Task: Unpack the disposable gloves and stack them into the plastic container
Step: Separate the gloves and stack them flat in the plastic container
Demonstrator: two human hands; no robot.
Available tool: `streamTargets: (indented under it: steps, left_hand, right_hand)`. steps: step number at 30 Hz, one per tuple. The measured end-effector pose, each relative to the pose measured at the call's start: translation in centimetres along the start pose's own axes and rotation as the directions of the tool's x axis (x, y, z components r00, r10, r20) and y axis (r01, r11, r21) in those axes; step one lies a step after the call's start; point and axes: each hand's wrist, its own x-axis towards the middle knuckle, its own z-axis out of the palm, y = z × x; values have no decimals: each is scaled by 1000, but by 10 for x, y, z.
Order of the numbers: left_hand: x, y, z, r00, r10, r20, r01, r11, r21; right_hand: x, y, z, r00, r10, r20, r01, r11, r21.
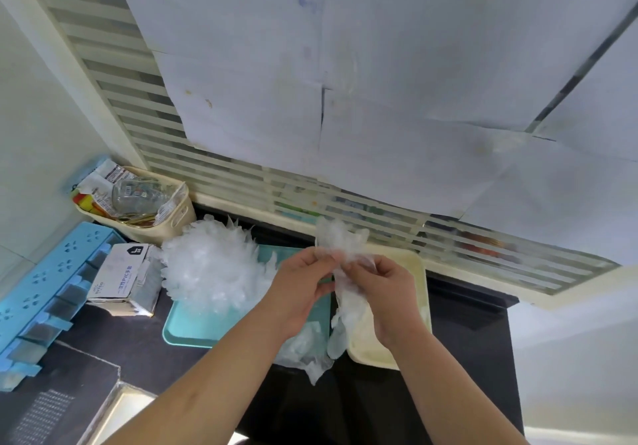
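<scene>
Left hand (303,289), right hand (386,292) both pinch glove (347,310). Film likely light, limp, clingy; grip cuff edge.

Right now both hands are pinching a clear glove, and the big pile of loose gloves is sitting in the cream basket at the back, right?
Not quite. The head view shows the pile of loose gloves on the teal tray, not in the cream basket. The rest stands: the left hand and right hand both pinch the clear glove.
</scene>
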Motion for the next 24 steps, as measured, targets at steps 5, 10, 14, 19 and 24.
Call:
streamTargets:
  steps: [5, 10, 14, 19, 24]
  left_hand:
    - [7, -3, 20, 988, 0, -154, -14, 996, -90]
    - [3, -8, 32, 995, 29, -95, -32, 999, -27]
    - [-9, -21, 49, 993, 67, 98, -91, 961, 260]
    - [-12, -36, 57, 981, 184, -55, -160, 941, 300]
    - [11, -32, 46, 974, 78, -213, -18, 963, 268]
  right_hand:
    - [7, -3, -35, 998, 40, -50, -37, 998, 55]
    - [7, -3, -46, 996, 82, 43, -86, 989, 118]
    - [8, -1, -44, 995, 102, 4, -102, 988, 117]
    - [8, -8, -55, 982, 189, 5, -185, 955, 231]
    - [5, -21, -100, 985, 165, -42, -159, 980, 117]
